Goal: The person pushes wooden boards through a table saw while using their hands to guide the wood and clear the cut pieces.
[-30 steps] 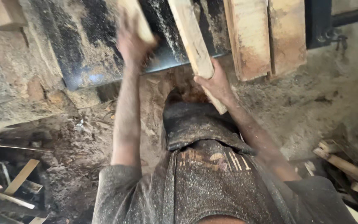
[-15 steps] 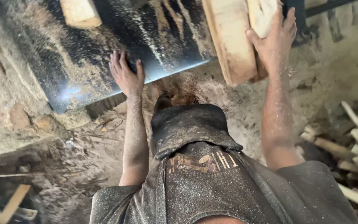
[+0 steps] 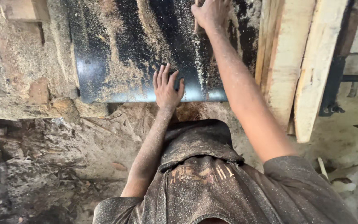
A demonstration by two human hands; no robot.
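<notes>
Sawdust-streaked black table (image 3: pixel 117 62) lies before us. Our left hand (image 3: pixel 167 88) rests flat and released near its front edge; our right hand (image 3: pixel 210 13) clenches something we cannot identify. Loose sawdust could make a palm slip.

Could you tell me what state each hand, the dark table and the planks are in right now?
left hand: flat, fingers spread, on the table edge.
right hand: closed on a small wooden piece.
dark metal table: streaked with sawdust.
wooden planks: lying side by side, right of the table.
</notes>
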